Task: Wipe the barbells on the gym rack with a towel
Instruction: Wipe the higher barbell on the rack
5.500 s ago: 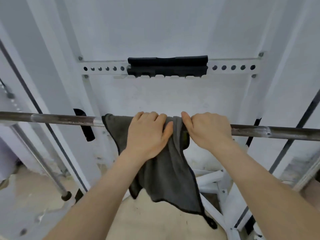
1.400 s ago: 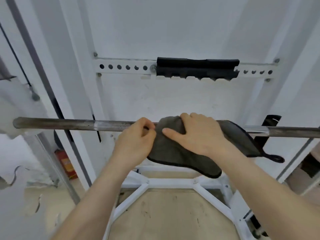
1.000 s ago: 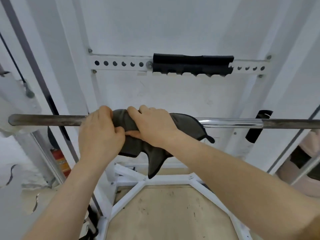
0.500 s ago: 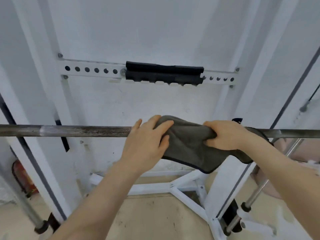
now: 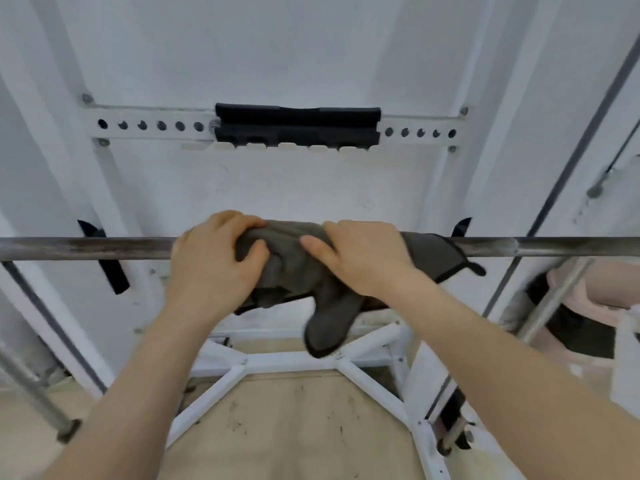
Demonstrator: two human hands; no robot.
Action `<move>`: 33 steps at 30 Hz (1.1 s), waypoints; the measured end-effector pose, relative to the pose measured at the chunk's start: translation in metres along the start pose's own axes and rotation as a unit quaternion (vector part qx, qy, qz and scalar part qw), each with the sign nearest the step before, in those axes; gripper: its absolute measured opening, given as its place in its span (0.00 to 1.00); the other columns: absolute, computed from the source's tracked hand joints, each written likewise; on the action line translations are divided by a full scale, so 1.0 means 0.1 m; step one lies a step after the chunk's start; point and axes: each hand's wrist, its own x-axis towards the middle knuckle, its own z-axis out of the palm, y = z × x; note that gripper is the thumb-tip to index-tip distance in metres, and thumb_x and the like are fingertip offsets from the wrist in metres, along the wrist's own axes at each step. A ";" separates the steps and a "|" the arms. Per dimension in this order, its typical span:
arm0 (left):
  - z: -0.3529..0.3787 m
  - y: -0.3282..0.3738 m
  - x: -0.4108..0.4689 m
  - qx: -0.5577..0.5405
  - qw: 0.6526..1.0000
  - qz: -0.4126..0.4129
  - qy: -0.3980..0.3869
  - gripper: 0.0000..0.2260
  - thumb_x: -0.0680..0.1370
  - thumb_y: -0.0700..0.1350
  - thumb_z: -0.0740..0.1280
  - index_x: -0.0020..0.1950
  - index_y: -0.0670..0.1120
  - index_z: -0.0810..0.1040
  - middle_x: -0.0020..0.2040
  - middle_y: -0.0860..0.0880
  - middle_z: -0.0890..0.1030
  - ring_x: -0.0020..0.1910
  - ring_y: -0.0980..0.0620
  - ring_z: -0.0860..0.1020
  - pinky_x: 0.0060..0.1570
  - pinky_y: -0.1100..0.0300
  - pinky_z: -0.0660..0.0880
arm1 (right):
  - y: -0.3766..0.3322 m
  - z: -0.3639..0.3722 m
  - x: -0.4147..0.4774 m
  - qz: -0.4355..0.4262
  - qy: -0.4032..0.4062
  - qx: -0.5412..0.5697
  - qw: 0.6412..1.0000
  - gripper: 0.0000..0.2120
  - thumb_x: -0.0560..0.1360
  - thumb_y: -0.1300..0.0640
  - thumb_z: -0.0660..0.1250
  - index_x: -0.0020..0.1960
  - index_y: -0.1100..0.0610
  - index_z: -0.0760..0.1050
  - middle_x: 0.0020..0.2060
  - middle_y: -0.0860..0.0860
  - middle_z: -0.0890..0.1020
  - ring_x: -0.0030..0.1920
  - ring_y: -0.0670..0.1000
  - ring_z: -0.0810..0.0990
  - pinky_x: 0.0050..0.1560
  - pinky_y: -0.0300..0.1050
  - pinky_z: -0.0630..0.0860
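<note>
A dull steel barbell (image 5: 86, 248) runs level across the view, resting on black hooks of the white rack. A dark grey towel (image 5: 294, 271) is bunched over the middle of the bar, with one corner hanging down and a loop tab at its right end. My left hand (image 5: 214, 268) is closed around the towel's left part on the bar. My right hand (image 5: 363, 258) presses down on the towel just to the right, fingers curled over it. The bar under both hands is hidden.
A white perforated crossbar with a black pad (image 5: 298, 124) is fixed to the wall above. The white rack base frame (image 5: 291, 362) lies on the tan floor below. Slanted metal rods (image 5: 550, 299) stand at right, another at lower left.
Both hands and the towel have slid left along the bar since half a second ago, and the hands are closer together. A towel corner now hangs down.
</note>
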 end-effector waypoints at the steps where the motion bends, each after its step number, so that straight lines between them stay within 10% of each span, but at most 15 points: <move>1: 0.16 0.19 0.00 0.006 0.999 0.026 -0.020 0.19 0.72 0.55 0.59 0.60 0.55 0.78 0.61 0.53 0.77 0.60 0.50 0.74 0.61 0.54 0.70 | 0.25 -0.06 -0.18 0.017 0.015 -0.013 1.000 0.22 0.78 0.34 0.43 0.42 0.49 0.62 0.34 0.46 0.69 0.36 0.53 0.71 0.39 0.49 0.65; 9: 0.85 1.32 -0.05 -0.116 0.970 0.183 -0.113 0.17 0.80 0.51 0.57 0.68 0.56 0.72 0.62 0.57 0.78 0.60 0.56 0.74 0.60 0.56 0.71 | 1.92 -0.41 -1.27 0.236 0.048 -0.091 0.966 0.24 0.79 0.39 0.44 0.38 0.50 0.70 0.34 0.51 0.77 0.43 0.59 0.77 0.46 0.52 0.67; 14: 1.02 0.95 0.15 0.212 0.964 0.159 0.017 0.18 0.79 0.49 0.51 0.36 0.44 0.73 0.30 0.44 0.78 0.29 0.40 0.75 0.32 0.53 0.67 | 1.38 -0.21 -0.80 0.275 0.028 -0.135 0.952 0.34 0.74 0.45 0.35 0.48 0.52 0.81 0.44 0.55 0.84 0.48 0.60 0.80 0.51 0.51 0.67; 17: 1.06 0.97 0.22 0.230 0.959 0.158 0.044 0.18 0.77 0.45 0.57 0.28 0.42 0.72 0.21 0.44 0.72 0.19 0.42 0.70 0.28 0.59 0.57 | 0.81 -0.04 -0.57 0.229 0.081 -0.059 0.968 0.28 0.78 0.45 0.44 0.41 0.53 0.81 0.38 0.53 0.83 0.41 0.59 0.80 0.48 0.52 0.68; 21: 1.13 0.98 0.24 0.212 0.967 0.128 0.058 0.23 0.79 0.48 0.52 0.26 0.44 0.70 0.20 0.44 0.71 0.19 0.43 0.70 0.28 0.60 0.60 | 1.24 -0.18 -0.78 0.118 0.050 -0.064 0.990 0.24 0.79 0.38 0.45 0.35 0.51 0.67 0.30 0.48 0.74 0.32 0.55 0.73 0.37 0.47 0.62; 27: 1.14 1.06 0.24 0.223 0.970 0.083 0.060 0.24 0.80 0.50 0.50 0.25 0.44 0.68 0.19 0.47 0.64 0.19 0.45 0.64 0.28 0.60 0.59 | 2.52 -0.39 -1.47 0.302 0.106 -0.119 0.940 0.29 0.79 0.41 0.46 0.30 0.57 0.70 0.28 0.56 0.78 0.35 0.61 0.77 0.43 0.52 0.72; 33: 1.13 1.11 0.24 0.231 0.969 0.073 0.055 0.23 0.81 0.49 0.52 0.25 0.47 0.60 0.21 0.48 0.60 0.21 0.47 0.62 0.29 0.58 0.59 | 2.20 -0.29 -1.26 0.416 0.106 -0.097 0.898 0.14 0.77 0.55 0.53 0.37 0.57 0.73 0.36 0.57 0.81 0.44 0.61 0.77 0.58 0.56 0.67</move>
